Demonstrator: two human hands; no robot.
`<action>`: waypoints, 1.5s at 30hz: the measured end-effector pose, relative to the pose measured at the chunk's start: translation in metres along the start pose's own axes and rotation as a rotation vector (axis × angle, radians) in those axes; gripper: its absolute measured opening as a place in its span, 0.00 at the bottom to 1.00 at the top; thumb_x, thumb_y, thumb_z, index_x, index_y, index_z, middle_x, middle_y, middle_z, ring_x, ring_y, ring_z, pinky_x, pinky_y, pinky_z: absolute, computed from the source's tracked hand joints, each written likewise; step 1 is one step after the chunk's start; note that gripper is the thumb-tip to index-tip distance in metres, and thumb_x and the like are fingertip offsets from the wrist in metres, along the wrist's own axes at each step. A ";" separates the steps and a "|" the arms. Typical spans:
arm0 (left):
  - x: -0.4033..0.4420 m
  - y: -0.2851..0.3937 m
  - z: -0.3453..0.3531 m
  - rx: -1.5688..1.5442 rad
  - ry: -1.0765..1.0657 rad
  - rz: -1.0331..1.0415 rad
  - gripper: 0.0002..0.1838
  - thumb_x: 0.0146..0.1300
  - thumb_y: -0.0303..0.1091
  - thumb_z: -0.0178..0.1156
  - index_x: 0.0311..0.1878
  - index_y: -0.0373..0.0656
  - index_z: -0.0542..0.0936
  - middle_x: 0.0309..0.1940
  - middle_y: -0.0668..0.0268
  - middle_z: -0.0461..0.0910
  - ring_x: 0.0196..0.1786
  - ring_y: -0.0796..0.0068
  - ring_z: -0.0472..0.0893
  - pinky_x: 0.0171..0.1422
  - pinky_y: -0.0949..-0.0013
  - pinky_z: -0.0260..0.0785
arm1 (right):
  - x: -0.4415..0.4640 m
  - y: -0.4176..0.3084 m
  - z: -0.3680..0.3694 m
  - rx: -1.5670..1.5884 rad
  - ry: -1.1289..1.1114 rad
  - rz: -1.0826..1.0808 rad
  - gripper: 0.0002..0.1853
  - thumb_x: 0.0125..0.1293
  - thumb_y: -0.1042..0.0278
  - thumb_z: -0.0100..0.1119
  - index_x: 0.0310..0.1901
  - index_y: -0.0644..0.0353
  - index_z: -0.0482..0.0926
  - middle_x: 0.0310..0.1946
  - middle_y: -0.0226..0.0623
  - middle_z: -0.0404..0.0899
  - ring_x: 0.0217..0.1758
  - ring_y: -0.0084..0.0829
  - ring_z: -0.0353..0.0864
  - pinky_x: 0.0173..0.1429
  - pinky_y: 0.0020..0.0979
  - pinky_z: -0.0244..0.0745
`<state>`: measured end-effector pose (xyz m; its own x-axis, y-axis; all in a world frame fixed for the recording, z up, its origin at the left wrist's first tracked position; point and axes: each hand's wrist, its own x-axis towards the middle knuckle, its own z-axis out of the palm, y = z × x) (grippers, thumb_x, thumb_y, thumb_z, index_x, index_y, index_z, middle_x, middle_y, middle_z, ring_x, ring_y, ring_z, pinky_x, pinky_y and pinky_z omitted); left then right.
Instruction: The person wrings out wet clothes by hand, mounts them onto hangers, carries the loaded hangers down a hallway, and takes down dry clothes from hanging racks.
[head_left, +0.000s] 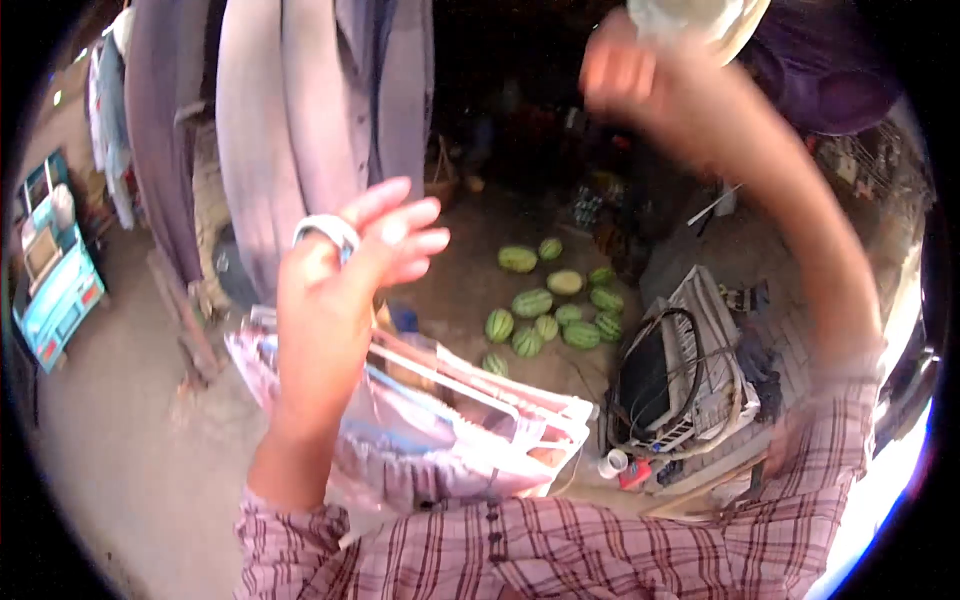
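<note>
My left hand (pixel 345 265) is raised at the left of centre, its fingers stretched to the right and apart. A white curved band (pixel 328 230) lies against it near the base of the fingers. Pink and white garments on white hangers (pixel 460 410) are below that hand, in front of my body. Higher up on the right, my right hand (pixel 622 72) is smeared by motion beside a pale object (pixel 700 25) at the top edge; whether it holds anything is hidden by the blur.
Long grey and mauve garments (pixel 290 130) hang at the upper left. Several striped watermelons (pixel 532 303) lie on the ground ahead. A white crate-like basket (pixel 700 370) with a dark hoop stands at the right. A turquoise cart (pixel 65 290) is at far left.
</note>
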<state>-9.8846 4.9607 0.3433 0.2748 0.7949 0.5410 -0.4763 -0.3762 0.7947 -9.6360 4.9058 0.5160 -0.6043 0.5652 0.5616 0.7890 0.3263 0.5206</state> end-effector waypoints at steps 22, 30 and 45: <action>0.004 0.000 -0.011 -0.026 -0.031 0.054 0.23 0.67 0.35 0.52 0.58 0.25 0.71 0.52 0.47 0.79 0.54 0.58 0.81 0.60 0.62 0.71 | -0.133 -0.126 0.026 1.538 -0.399 1.027 0.08 0.69 0.68 0.56 0.36 0.63 0.76 0.27 0.17 0.69 0.31 0.10 0.62 0.34 0.17 0.58; 0.007 -0.006 -0.018 -0.058 -0.004 0.012 0.24 0.67 0.34 0.52 0.60 0.25 0.69 0.53 0.45 0.77 0.55 0.57 0.80 0.59 0.63 0.72 | -0.156 -0.085 -0.057 1.378 -0.345 1.000 0.12 0.55 0.68 0.71 0.31 0.62 0.76 0.24 0.23 0.75 0.24 0.12 0.68 0.28 0.18 0.58; 0.007 -0.009 -0.011 -0.070 -0.040 -0.049 0.25 0.67 0.35 0.53 0.61 0.26 0.69 0.52 0.50 0.79 0.50 0.61 0.83 0.52 0.68 0.75 | -0.162 -0.018 -0.138 1.089 -0.232 1.038 0.11 0.58 0.67 0.67 0.27 0.60 0.74 0.21 0.20 0.72 0.22 0.11 0.65 0.27 0.16 0.57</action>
<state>-9.8870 4.9748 0.3366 0.3317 0.7915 0.5134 -0.5178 -0.3021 0.8004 -9.5678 4.7038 0.5049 0.2003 0.9582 0.2043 0.5981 0.0456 -0.8001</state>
